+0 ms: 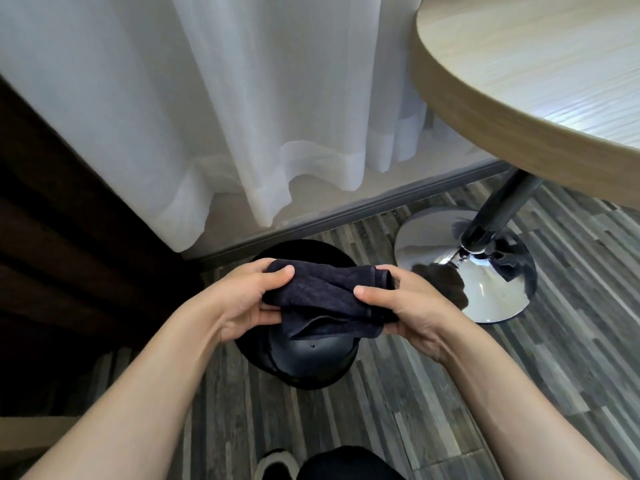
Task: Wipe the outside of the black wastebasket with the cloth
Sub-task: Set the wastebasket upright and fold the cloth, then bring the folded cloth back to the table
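The black wastebasket (311, 362) stands on the floor straight below me, close to the wall; I look down into it and most of it is hidden behind my hands. A dark navy cloth (329, 299) is bunched and partly folded above its opening. My left hand (242, 296) grips the cloth's left end with the thumb on top. My right hand (401, 306) grips the right end, thumb pressed on the fabric. The cloth hangs apart from the basket's outside.
A round wooden table (519, 109) overhangs at the upper right on a dark post with a shiny chrome base (464, 265) just right of the basket. White sheer curtains (242, 116) hang behind. Dark wooden furniture (69, 254) stands at the left. My shoe (277, 462) shows below.
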